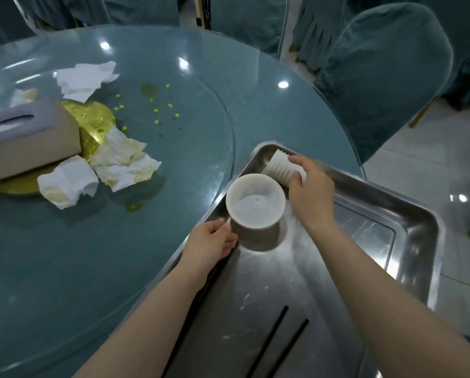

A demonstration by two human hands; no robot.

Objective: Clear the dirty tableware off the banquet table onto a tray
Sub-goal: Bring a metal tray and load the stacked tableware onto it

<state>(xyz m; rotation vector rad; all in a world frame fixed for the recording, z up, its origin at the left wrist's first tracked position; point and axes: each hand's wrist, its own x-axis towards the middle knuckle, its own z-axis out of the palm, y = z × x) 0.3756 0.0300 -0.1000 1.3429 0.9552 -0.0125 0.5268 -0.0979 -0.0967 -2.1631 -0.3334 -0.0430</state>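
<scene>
The white bowl [255, 201] sits upright at the steel tray's [408, 225] far-left corner, left hand [210, 241] curled against its side. Just beyond the bowl, right hand [308, 190] grips a ribbed white cup [280, 170] lying tilted. Black chopsticks [277, 342] rest nearer. Crumpled napkins [119, 159] litter the tabletop [64, 255] left of the tray.

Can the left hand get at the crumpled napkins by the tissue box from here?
Probably yes, once it lets go: the left hand holds the white bowl on the tray, and bare tabletop lies between it and the napkins.
</scene>
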